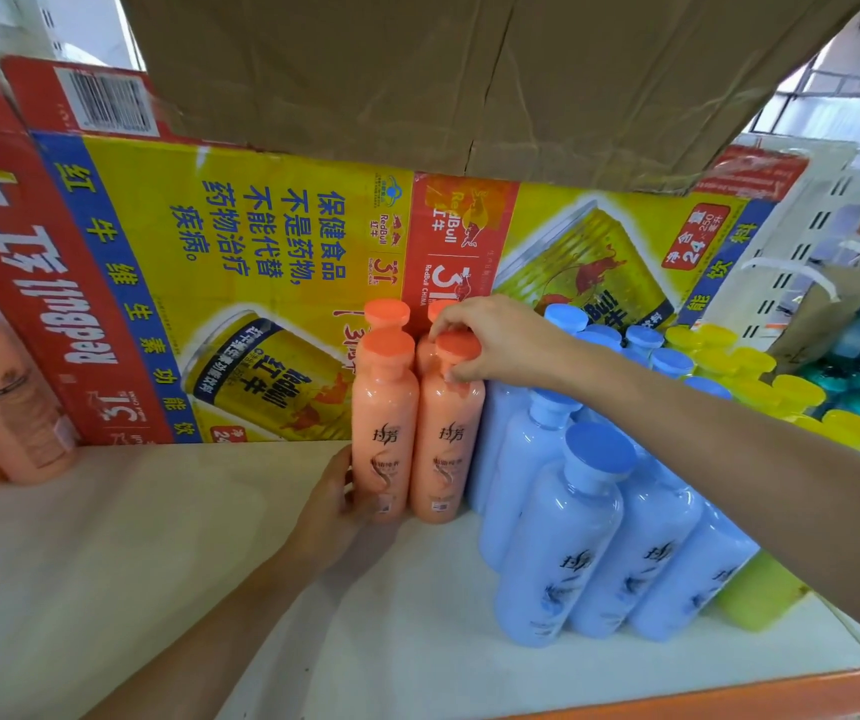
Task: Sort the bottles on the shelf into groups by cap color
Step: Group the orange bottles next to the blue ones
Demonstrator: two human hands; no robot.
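Left hand point(337, 506) grips the left orange bottle point(384, 407) at its base; right hand point(490, 340) pinches the right orange bottle point(446, 439) at its neck. Both stand upright, touching, on the shelf point(158, 563) beside blue bottles point(563, 527).

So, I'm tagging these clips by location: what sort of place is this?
Probably a shop stockroom or warehouse shelf: rows of identical orange-capped plastic bottles and blue-capped plastic bottles stand on a white shelf board, backed by flattened printed drink cartons.
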